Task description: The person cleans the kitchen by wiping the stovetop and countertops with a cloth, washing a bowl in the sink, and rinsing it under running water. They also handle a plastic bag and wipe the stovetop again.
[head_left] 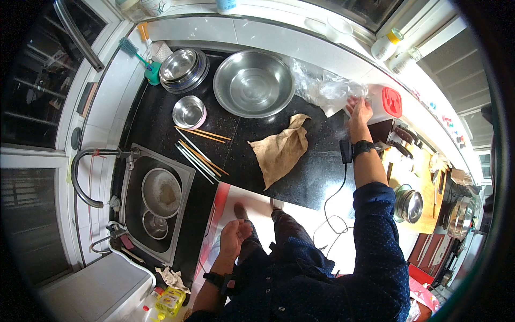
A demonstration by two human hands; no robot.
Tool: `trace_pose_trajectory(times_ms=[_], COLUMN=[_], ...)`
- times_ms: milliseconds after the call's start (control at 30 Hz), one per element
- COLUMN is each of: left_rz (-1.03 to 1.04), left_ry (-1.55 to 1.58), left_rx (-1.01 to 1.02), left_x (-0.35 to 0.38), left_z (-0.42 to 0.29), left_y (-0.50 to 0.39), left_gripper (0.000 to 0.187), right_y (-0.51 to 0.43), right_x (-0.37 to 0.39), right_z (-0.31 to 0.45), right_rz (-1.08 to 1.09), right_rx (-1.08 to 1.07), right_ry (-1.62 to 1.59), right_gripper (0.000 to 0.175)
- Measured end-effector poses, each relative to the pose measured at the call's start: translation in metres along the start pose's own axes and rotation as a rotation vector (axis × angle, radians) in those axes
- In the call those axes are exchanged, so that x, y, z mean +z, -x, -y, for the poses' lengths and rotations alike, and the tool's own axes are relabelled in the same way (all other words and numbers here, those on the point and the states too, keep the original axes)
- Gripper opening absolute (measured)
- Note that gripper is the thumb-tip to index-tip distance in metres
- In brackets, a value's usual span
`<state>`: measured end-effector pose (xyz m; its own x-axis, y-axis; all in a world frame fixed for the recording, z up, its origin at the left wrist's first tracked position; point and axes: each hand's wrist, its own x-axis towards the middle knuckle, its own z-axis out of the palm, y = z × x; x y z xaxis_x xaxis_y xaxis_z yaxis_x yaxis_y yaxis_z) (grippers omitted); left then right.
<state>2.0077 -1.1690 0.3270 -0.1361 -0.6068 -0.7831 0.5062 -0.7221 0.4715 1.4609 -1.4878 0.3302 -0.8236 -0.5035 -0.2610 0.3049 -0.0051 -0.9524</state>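
Note:
My right hand (359,110) reaches over the counter at the clear plastic bags (328,89), beside a plastic container with a red lid (392,102); whether its fingers grip the bag is unclear. My left hand (236,236) hangs in front of my body below the counter edge, fingers loosely curled, with nothing seen in it. A crumpled brown cloth (281,151) lies on the black counter. Behind it stands a large steel basin (254,83). Left of the cloth lie several chopsticks (203,161), near a small steel bowl (189,112) and a stack of steel bowls (183,68).
At the left, a sink (185,201) holds a pan (161,193) with cloudy liquid and a steel bowl (155,225). A knife block (381,131) and a wooden board (428,201) stand at the right. A cable (326,205) hangs over the counter's front edge.

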Motion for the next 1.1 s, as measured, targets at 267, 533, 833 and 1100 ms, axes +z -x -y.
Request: trace_pose_trajectory(times_ms=[267,533,833,1100], left_rz=[0.045,-0.002,-0.020,-0.033], left_ry=[0.003,-0.017,-0.014,0.078], left_rx=[0.022,0.016,-0.025,-0.018], left_x=[-0.002,-0.001,-0.002,-0.004], left_z=[0.002,0.000,-0.004,-0.006], left_y=[-0.006,-0.009,-0.018,-0.025], left_gripper=[0.028,0.029,0.027,0.025], right_y=[0.025,0.087,0.089,0.074], right_x=[-0.001,-0.024,-0.037,0.031], right_z=[0.001,-0.018,-0.058,-0.035], right_rz=[0.281,0.235,0.456,0.616], right_rx=[-0.176,-0.585,-0.401,-1.034], right_ry=[0.301,0.582,1.890,1.392], right_gripper=[0.091,0.082,0.080,0.048])
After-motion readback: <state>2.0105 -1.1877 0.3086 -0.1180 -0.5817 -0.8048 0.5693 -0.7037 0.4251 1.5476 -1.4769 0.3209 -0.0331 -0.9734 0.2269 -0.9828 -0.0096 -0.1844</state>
